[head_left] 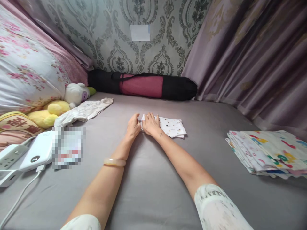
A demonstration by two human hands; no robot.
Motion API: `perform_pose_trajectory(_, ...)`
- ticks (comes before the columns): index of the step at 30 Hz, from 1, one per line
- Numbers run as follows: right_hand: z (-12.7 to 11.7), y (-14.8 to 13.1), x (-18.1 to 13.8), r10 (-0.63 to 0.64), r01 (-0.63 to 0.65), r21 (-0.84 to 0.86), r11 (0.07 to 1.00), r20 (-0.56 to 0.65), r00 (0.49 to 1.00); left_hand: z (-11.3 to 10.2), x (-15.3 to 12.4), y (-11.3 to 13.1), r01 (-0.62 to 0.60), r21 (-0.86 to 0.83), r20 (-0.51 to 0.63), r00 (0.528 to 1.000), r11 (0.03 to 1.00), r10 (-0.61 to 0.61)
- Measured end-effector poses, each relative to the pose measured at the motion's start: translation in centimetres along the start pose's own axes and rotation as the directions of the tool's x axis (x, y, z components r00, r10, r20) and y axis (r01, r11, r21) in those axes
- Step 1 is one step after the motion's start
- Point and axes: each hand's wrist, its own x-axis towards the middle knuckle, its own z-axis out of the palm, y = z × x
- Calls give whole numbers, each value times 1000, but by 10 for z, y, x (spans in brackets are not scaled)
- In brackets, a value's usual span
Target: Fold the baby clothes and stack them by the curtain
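Note:
A small folded white cloth (173, 126) with a scattered dark and tan print lies on the grey sheet in front of me. My right hand (150, 124) rests flat on the cloth's left part, palm down, fingers stretched out. At its left edge is my left hand (133, 126), turned on its side with the fingers curled in against the cloth; the fingertips are partly hidden. A pale bangle (114, 162) circles my left forearm.
To the right sits a stack of folded printed cloths (271, 150). On the left lie a crumpled white garment (83, 110), plush toys (76, 94), a white power bank (39, 150) with a cable and a power strip (11, 156). A long black-and-red bag (141, 85) lies along the wall.

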Motion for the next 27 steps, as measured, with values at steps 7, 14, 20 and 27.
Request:
perform_pose_trajectory(7,6,-13,4,-45,40,44,998,105,993,-4,0,3,44,-24,-30,999,999,-45)
perform_pose_trajectory(14,-10,7,-6,52,-50,69,996,-15,999,0,-2,3,-86,50,-9,996,995,86)
perform_pose_trajectory(20,-10,33,-22,123,-123,17,992,-6,992,3,-8,10,-250,166,161,961,954,224)
perform_pose_trajectory(27,-3,34,-22,116,-116,5,993,-30,993,-2,-14,14,-350,214,324,906,912,272)
